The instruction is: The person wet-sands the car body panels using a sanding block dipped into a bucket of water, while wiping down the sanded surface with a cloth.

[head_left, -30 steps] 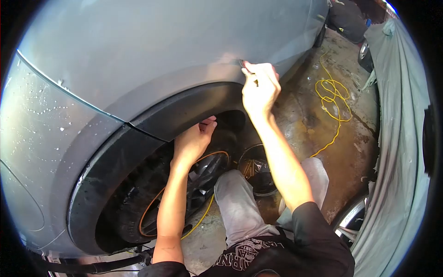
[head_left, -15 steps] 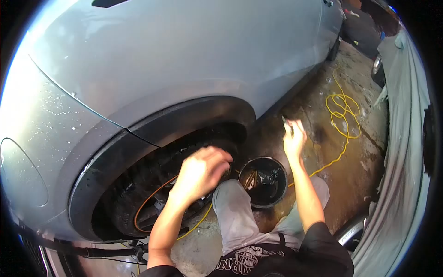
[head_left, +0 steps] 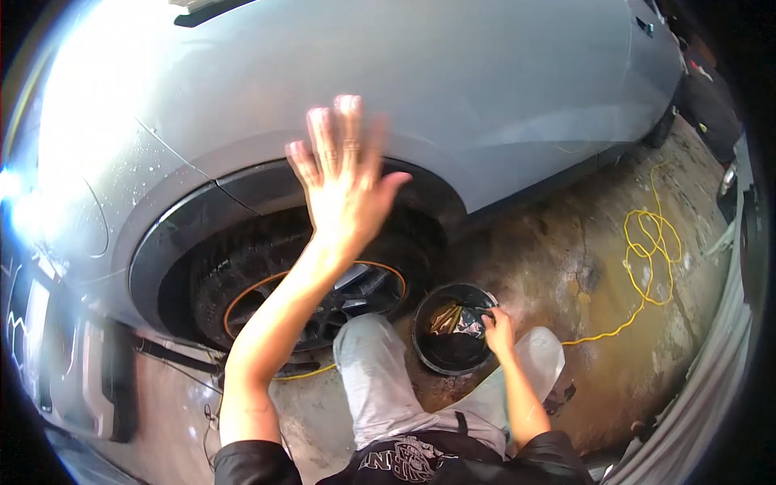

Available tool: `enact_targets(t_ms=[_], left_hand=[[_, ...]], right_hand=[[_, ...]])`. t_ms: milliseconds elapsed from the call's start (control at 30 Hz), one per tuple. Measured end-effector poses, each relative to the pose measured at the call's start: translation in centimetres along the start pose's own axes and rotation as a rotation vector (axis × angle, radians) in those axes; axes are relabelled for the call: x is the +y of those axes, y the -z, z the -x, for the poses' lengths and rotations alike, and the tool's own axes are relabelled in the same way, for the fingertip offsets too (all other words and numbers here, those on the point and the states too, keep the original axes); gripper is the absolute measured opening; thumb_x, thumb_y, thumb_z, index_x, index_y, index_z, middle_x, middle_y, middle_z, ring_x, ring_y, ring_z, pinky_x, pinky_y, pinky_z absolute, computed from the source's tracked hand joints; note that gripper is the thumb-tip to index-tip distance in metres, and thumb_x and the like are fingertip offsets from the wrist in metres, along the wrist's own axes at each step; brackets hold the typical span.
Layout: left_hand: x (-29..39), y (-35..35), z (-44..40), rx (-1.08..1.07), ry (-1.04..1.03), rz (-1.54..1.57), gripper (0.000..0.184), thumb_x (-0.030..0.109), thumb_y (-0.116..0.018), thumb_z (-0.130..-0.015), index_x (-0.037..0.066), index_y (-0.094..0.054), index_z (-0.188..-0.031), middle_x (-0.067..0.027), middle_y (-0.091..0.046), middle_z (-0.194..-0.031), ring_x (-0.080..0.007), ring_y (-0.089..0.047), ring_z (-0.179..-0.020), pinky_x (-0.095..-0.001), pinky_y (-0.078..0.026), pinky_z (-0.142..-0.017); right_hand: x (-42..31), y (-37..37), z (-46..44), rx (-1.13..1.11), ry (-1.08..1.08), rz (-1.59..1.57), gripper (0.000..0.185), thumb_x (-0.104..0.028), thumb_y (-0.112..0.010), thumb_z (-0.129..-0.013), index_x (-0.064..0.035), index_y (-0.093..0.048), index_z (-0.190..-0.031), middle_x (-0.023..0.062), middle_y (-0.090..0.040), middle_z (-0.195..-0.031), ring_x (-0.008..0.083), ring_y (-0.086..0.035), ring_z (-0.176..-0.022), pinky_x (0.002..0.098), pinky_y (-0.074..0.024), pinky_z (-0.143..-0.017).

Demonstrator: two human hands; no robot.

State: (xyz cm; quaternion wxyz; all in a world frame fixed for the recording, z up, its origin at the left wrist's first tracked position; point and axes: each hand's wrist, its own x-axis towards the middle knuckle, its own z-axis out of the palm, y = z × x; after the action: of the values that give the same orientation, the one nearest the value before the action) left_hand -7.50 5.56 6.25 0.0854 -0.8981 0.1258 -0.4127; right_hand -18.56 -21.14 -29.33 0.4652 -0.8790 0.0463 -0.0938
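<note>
My left hand (head_left: 346,190) is raised with its fingers spread in front of the grey car panel (head_left: 485,89), just above the black wheel arch trim (head_left: 275,179). It holds nothing, and its fingertips are blurred; whether they touch the panel I cannot tell. Lower right, my right hand (head_left: 499,330) is at the right rim of a black bucket (head_left: 453,356). Its fingers are closed on something small and dark that I cannot make out. Inside the bucket lie several brownish pieces (head_left: 446,320) and a crinkled shiny packet (head_left: 470,321).
The wheel (head_left: 323,303), with an orange ring, stands left of my knees. A yellow cord (head_left: 647,259) lies coiled on the wet concrete floor (head_left: 558,242). Grey sheeting (head_left: 703,380) hangs at the right, and a black bar (head_left: 174,356) extends at the lower left.
My left hand has moved from beside the wheel up to the panel, its fingers spreading. My right hand has left the panel and come down to the bucket. The view has shifted too.
</note>
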Motion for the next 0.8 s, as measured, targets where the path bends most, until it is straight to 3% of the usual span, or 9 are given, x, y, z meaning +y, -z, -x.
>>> enact_targets(t_ms=[33,67,167,300,400,500,667,733,800], left_hand=[[1.9,-2.0,-0.4,-0.026,-0.073,0.054,0.088,0.054,-0.072,-0.08,0.022,-0.036,-0.154,-0.0104,-0.006,-0.167,-0.0451,0.0,-0.151,-0.0734,-0.007,-0.112],[3.4,-3.5,-0.8,-0.05,-0.148,0.107,0.084,0.053,-0.072,-0.08,0.024,-0.04,-0.151,-0.0078,-0.007,-0.167,-0.0447,-0.001,-0.151,-0.0739,-0.008,-0.112],[4.8,-4.2,-1.0,-0.08,-0.294,0.064,0.083,0.051,-0.073,-0.078,0.028,-0.041,-0.151,-0.0037,-0.012,-0.167,-0.0393,-0.008,-0.152,-0.0719,-0.015,-0.112],[-0.9,0.3,-0.2,-0.226,-0.248,-0.058,0.081,0.051,-0.069,-0.083,0.027,-0.037,-0.153,-0.0059,-0.015,-0.166,-0.0377,-0.012,-0.152,-0.0653,-0.014,-0.116],[-6.8,4.9,1.9,-0.074,-0.026,-0.275,0.079,0.05,-0.067,-0.085,0.022,-0.038,-0.153,-0.0097,-0.019,-0.165,-0.0382,-0.016,-0.151,-0.0633,-0.016,-0.115],[-12.0,7.6,2.9,0.103,0.089,-0.412,0.077,0.05,-0.059,-0.092,0.023,-0.03,-0.157,-0.0126,-0.015,-0.166,-0.0398,-0.014,-0.151,-0.0647,-0.012,-0.116],[-11.2,6.0,2.7,0.236,0.178,-0.229,0.081,0.05,-0.056,-0.095,0.018,-0.02,-0.159,-0.0149,-0.007,-0.166,-0.0419,-0.006,-0.152,-0.0634,-0.006,-0.117],[-8.3,5.1,2.3,0.141,0.106,-0.242,0.09,0.046,-0.064,-0.09,0.017,-0.016,-0.16,-0.015,-0.003,-0.167,-0.0404,-0.002,-0.152,-0.0635,-0.006,-0.117],[-4.9,3.8,2.0,-0.061,0.034,-0.203,0.086,0.048,-0.068,-0.084,0.018,-0.031,-0.156,-0.0129,-0.01,-0.166,-0.0418,-0.007,-0.152,-0.0658,-0.011,-0.116]], right_hand=[[0.7,-0.9,-0.1,-0.01,0.02,0.006,0.022,-0.006,-0.068,-0.085,-0.0009,-0.066,-0.107,0.0211,-0.068,-0.086,0.0367,-0.067,-0.079,0.0422,-0.0506,-0.074],[0.2,-1.3,-0.3,-0.048,-0.036,0.0,0.021,-0.001,-0.062,-0.086,-0.0015,-0.064,-0.107,0.0229,-0.068,-0.098,0.043,-0.064,-0.096,0.0459,-0.0507,-0.082],[4.5,-5.6,-1.5,-0.204,0.006,0.05,0.032,0.004,-0.06,-0.081,-0.005,-0.063,-0.111,0.0241,-0.065,-0.111,0.0431,-0.061,-0.105,0.0488,-0.0488,-0.085],[10.0,-13.5,-0.3,-0.338,-0.292,0.279,0.048,-0.014,-0.071,-0.08,-0.0098,-0.06,-0.126,0.022,-0.064,-0.118,0.0392,-0.063,-0.108,0.0467,-0.0516,-0.092],[11.5,-16.7,2.9,-0.651,-0.607,0.422,0.087,-0.039,-0.084,-0.073,-0.01,-0.043,-0.144,0.0192,-0.063,-0.126,0.0297,-0.065,-0.114,0.0419,-0.0524,-0.096],[8.7,-14.7,3.0,-0.897,-0.41,0.651,0.084,-0.045,-0.079,-0.077,-0.0064,-0.045,-0.145,0.0226,-0.05,-0.144,0.0328,-0.055,-0.129,0.0395,-0.0497,-0.101],[9.7,-13.9,1.7,-0.908,-0.397,0.69,0.051,-0.039,-0.081,-0.072,-0.0091,-0.074,-0.112,0.0133,-0.07,-0.119,0.0264,-0.067,-0.112,0.0379,-0.0539,-0.094],[7.3,-12.0,0.8,-0.833,-0.435,0.637,0.051,-0.041,-0.08,-0.07,-0.008,-0.074,-0.109,0.0148,-0.07,-0.119,0.0283,-0.067,-0.112,0.0391,-0.0533,-0.095],[4.7,-9.6,0.0,-0.691,-0.457,0.535,0.053,-0.042,-0.077,-0.068,-0.0031,-0.074,-0.104,0.0185,-0.07,-0.114,0.0331,-0.067,-0.11,0.0418,-0.0528,-0.093]])
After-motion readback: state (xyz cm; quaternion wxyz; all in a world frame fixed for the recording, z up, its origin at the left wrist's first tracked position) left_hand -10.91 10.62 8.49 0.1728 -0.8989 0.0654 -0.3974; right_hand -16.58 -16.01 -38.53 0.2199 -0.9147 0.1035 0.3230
